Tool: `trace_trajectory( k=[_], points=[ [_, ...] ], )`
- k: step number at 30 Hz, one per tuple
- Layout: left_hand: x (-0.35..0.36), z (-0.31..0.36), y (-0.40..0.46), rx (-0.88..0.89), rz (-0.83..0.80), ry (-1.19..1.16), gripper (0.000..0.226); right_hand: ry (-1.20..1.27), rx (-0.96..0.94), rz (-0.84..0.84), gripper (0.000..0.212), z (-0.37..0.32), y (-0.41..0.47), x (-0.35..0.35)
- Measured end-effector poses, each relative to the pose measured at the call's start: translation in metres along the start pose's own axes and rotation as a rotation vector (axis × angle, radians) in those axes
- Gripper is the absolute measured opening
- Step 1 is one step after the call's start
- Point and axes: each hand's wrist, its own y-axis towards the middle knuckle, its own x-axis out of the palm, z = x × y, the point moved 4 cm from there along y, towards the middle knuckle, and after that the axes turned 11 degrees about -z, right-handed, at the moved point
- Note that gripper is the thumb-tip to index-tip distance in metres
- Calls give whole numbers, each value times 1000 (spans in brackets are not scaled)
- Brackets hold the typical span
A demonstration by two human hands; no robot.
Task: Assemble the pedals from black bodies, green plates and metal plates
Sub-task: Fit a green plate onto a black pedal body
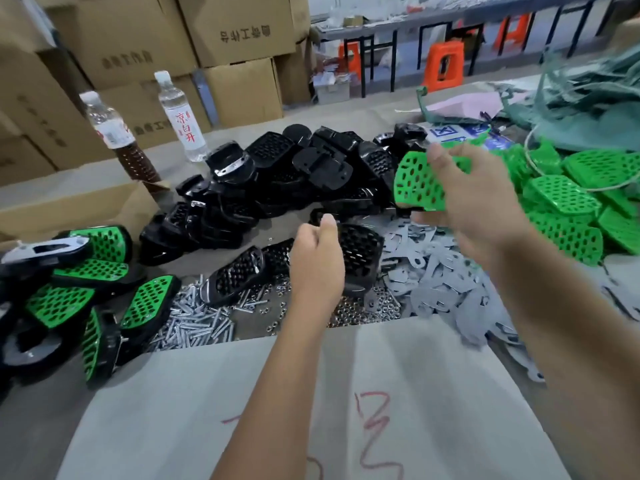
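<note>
We see the right hand [474, 202] raised above the table, fingers and thumb curled round one green plate [420, 183], held nearly upright. The left hand [318, 261] sits lower and nearer us, curled onto a black body [362, 251] with its perforated face toward the right hand; hand and body hang just above the table. Beyond both hands lies the heap of black bodies [277, 174]. Right of the right hand: the pile of green plates [571, 202]. Below it, grey metal plates [436, 271] spread flat. Under the left hand, loose screws [204, 317] and nuts. Far left of the left hand, finished pedals [90, 271] in green and black.
</note>
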Motion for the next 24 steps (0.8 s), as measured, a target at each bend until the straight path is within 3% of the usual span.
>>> trace_trajectory(
  k=[2, 4, 6, 8, 10, 16, 24],
  points=[
    [-18, -9, 0, 10, -48, -16, 20, 189, 113, -177, 18, 21, -11, 39],
    [-33, -17, -4, 69, -112, -21, 38, 277, 144, -312, 11, 49, -23, 65],
    [-47, -18, -8, 205, -92, 111, 53, 333, 109, -376, 19, 69, -32, 76],
    [-57, -19, -10, 282, -30, 179, 58, 301, 51, -364, 29, 79, -38, 78],
    [-60, -20, -10, 256, 15, 104, 54, 255, 16, -357, 27, 83, -41, 77],
    [-53, -22, -7, 224, 69, -116, 22, 158, -50, -337, 24, 82, -43, 75],
    [-48, -25, -6, 187, 56, -178, 24, 164, -76, -326, 25, 78, -45, 76]
  ],
)
